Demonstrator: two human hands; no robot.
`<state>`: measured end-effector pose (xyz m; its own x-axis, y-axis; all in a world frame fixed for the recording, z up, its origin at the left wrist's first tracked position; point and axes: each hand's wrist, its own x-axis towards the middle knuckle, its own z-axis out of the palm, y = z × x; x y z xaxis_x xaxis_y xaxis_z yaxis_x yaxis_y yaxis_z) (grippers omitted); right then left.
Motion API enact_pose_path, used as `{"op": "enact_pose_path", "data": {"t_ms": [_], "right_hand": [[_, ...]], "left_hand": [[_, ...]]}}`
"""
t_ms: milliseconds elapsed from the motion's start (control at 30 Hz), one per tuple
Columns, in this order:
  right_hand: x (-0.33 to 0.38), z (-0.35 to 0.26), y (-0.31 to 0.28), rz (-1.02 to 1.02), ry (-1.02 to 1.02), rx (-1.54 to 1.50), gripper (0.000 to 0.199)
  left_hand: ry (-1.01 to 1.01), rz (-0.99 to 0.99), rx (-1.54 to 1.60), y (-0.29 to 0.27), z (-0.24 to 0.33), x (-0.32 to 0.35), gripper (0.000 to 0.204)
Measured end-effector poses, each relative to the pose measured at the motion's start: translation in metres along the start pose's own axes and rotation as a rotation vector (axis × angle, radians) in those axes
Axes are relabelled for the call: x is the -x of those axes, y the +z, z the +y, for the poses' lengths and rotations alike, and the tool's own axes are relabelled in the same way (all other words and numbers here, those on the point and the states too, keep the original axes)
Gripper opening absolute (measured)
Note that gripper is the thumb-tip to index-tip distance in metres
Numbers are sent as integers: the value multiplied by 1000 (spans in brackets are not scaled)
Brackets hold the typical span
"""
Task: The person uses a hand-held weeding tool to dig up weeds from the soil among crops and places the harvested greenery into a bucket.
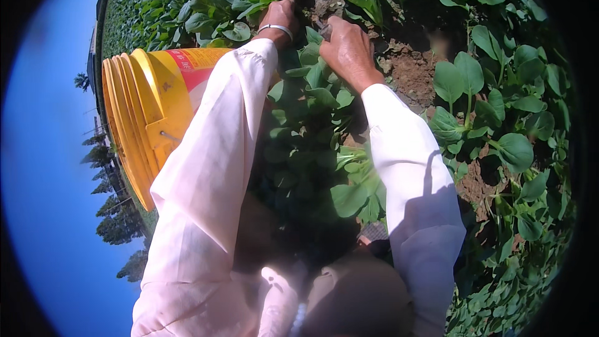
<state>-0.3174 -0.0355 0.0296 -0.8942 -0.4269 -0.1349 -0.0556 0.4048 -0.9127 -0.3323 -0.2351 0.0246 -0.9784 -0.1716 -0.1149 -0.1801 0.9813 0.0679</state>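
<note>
My left hand (pixel 282 20), with a silvery bracelet (pixel 276 27) at the wrist, reaches low among leafy green plants (pixel 240 3). Its fingers look curled, and what they hold is hidden. Just to its right, my right hand (pixel 350 51) is closed around a small dark tool (pixel 324 30) near the soil; only a short part of it shows, so its kind is unclear. Below and between both hands grow more broad-leaved greens (pixel 318 72). A yellow bucket (pixel 140 81) lies on its side beside my left forearm, its rim facing left.
Bare brown soil (pixel 409 75) shows right of my right hand. Rows of leafy greens (pixel 465 81) spread to the right and far side. Lower in the middle, a pale-green plant (pixel 359 193) stands between my arms. Trees (pixel 118 218) line the field's edge at left.
</note>
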Motion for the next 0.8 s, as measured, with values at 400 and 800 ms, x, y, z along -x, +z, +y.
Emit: {"op": "enact_pose_path", "data": {"t_ms": [400, 800], "right_hand": [[87, 13, -94, 112, 108, -100, 13], [69, 16, -62, 120, -9, -26, 14]], "left_hand": [[-91, 142, 796, -107, 37, -32, 36], [206, 21, -187, 0, 20, -39, 29]]}}
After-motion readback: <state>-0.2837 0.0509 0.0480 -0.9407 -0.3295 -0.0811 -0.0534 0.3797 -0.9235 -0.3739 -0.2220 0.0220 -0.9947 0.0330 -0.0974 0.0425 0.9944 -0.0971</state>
